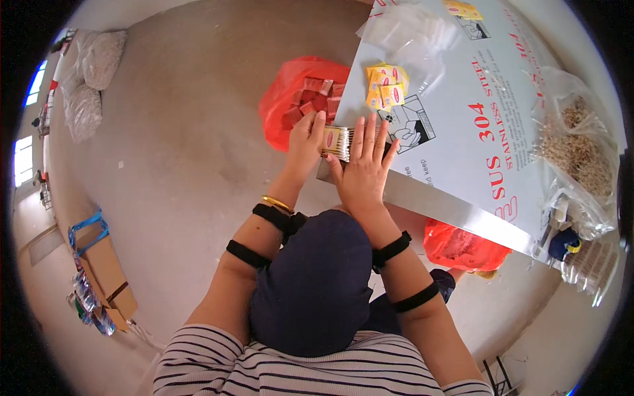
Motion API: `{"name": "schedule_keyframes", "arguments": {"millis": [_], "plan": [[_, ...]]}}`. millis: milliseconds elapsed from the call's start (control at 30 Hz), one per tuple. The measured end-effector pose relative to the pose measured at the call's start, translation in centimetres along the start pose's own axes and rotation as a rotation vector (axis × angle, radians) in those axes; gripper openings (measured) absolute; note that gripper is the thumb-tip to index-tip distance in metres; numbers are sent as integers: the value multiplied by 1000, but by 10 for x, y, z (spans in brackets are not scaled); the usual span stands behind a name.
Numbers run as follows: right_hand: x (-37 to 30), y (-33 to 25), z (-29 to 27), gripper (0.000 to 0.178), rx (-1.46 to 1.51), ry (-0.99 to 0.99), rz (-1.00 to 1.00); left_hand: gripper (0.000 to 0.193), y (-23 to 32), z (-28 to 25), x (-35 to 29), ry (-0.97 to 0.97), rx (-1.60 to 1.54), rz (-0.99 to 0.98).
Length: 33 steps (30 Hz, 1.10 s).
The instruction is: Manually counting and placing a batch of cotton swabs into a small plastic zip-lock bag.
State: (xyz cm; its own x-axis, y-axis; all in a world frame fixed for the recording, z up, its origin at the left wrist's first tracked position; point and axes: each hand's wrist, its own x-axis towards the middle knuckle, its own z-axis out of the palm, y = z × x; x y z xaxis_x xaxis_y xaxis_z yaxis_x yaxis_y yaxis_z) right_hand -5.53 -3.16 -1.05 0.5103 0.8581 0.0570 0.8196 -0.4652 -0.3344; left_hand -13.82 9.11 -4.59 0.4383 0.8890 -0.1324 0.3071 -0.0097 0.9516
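My left hand [306,143] is closed on the left end of a small flat packet of cotton swabs [341,143], at the near left corner of the table. A yellow label card [330,140] shows at that end, beside a row of pale swab tips. My right hand [363,162] lies flat with its fingers stretched forward, across the packet's right side and the table. Its palm and fingers hide that end of the packet. Just beyond my fingers lies a loose pile of yellow cards [386,87].
Clear plastic bags [413,33] lie on the film-covered steel table [456,125]. A red bag [281,86] of small packets stands left of the table, another red bag [462,247] below its near edge. At right, a clear bag [574,148] holds many thin sticks. Cardboard [105,264] stands far left.
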Motion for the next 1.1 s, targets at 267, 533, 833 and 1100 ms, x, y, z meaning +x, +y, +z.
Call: {"name": "schedule_keyframes", "arguments": {"millis": [267, 533, 833, 1100], "plan": [[1, -5, 0, 95, 56, -7, -16, 42, -5, -1, 1, 52, 33, 45], [-1, 5, -11, 84, 127, -46, -40, 31, -18, -20, -3, 35, -201, 0], [20, 45, -28, 72, 152, -44, -233, 30, 0, -23, -22, -54, -272, -203], [25, 48, -27, 67, -17, -140, -360, 30, 0, -22, -26, -102, -294, -229]]}}
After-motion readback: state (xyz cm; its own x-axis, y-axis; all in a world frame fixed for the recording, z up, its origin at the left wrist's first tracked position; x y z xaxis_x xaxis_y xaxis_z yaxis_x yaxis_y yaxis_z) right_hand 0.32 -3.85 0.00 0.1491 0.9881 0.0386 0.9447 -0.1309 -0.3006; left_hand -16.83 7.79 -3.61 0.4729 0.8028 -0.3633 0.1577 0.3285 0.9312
